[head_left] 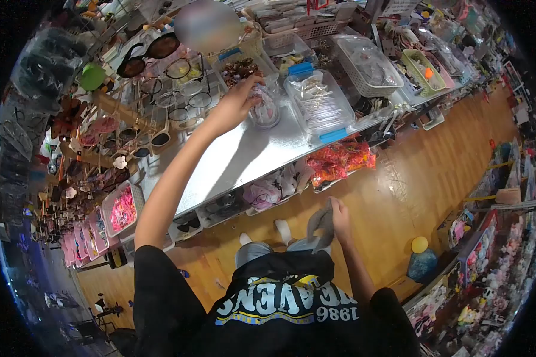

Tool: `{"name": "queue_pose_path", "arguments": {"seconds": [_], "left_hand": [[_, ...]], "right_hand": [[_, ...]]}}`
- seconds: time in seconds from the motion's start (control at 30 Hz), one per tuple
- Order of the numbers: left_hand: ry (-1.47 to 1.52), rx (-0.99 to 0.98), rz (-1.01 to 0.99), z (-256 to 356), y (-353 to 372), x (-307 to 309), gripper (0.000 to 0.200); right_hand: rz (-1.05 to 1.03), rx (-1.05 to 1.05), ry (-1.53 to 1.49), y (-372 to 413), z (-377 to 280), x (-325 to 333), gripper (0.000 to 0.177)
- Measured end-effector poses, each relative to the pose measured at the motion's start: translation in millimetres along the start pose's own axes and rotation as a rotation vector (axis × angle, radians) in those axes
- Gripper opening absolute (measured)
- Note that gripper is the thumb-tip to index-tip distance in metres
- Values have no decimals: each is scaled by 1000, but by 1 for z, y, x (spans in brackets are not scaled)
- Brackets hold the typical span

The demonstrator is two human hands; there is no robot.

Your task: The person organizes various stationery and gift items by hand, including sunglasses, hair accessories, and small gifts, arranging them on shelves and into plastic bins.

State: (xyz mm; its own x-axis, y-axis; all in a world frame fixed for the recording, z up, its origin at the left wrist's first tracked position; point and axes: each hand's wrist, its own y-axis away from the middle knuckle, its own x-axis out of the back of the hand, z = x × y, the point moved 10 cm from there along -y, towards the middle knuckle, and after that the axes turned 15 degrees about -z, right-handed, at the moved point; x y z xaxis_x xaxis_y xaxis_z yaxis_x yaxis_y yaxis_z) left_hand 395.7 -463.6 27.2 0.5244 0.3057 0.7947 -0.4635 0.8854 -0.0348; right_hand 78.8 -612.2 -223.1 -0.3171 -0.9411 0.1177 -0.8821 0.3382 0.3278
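My left hand (243,102) reaches over the silver counter (211,169), its fingers curled at the rim of a small clear round tub (265,113) with pale contents. Just behind it sits a clear box of brown and gold small items (238,68). To its right stands a clear box with blue clips (318,102), filled with white stick-like pieces. Low at my right side, away from the counter, my right hand (340,219) is closed on a grey cloth (321,227), which hangs down in front of my shorts.
Eyeglasses (178,98) and sunglasses (149,55) crowd the counter's left part. A white basket of pink items (122,208) is at the left end. Orange-red packets (339,162) lie on a shelf below the counter edge. Shelves of small goods (482,291) line the right side.
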Motion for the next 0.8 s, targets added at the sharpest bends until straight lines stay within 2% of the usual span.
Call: {"name": "queue_pose_path", "arguments": {"seconds": [0.13, 0.2, 0.23, 0.27, 0.3, 0.37, 0.43, 0.47, 0.5, 0.57, 0.63, 0.67, 0.8], "left_hand": [[16, 34, -27, 22, 9, 11, 33], [-46, 276, -271, 28, 24, 1, 33], [-45, 277, -269, 33, 35, -1, 33], [-70, 224, -237, 43, 48, 1, 33], [-95, 174, -205, 52, 61, 4, 32], [-49, 182, -186, 59, 88, 7, 31], [-1, 193, -157, 64, 114, 10, 31], [26, 203, -107, 66, 129, 15, 31], [52, 221, -54, 67, 144, 20, 31], [63, 300, -1, 65, 179, 23, 32], [117, 356, 82, 64, 216, 28, 31], [118, 391, 120, 60, 236, 28, 30], [79, 525, 240, 62, 312, 36, 31]], "right_hand": [[31, 117, -184, -14, -82, 2, 34], [31, 170, -243, -39, -104, 14, 35], [46, 221, -165, -52, -123, 19, 36], [60, 273, -90, -65, -145, 22, 38], [63, 267, -138, -79, -159, 21, 39], [53, 260, -185, -95, -180, 15, 41], [44, 179, -280, -107, -182, 7, 44], [59, 203, -345, -117, -170, 12, 41], [95, 143, -309, -121, -162, 18, 38], [189, 125, -258, -102, -179, 21, 29], [89, 115, -401, -94, -171, 4, 17], [56, 114, -402, -97, -147, 1, 18], [-43, 22, -469, -27, -152, -65, 35]]}}
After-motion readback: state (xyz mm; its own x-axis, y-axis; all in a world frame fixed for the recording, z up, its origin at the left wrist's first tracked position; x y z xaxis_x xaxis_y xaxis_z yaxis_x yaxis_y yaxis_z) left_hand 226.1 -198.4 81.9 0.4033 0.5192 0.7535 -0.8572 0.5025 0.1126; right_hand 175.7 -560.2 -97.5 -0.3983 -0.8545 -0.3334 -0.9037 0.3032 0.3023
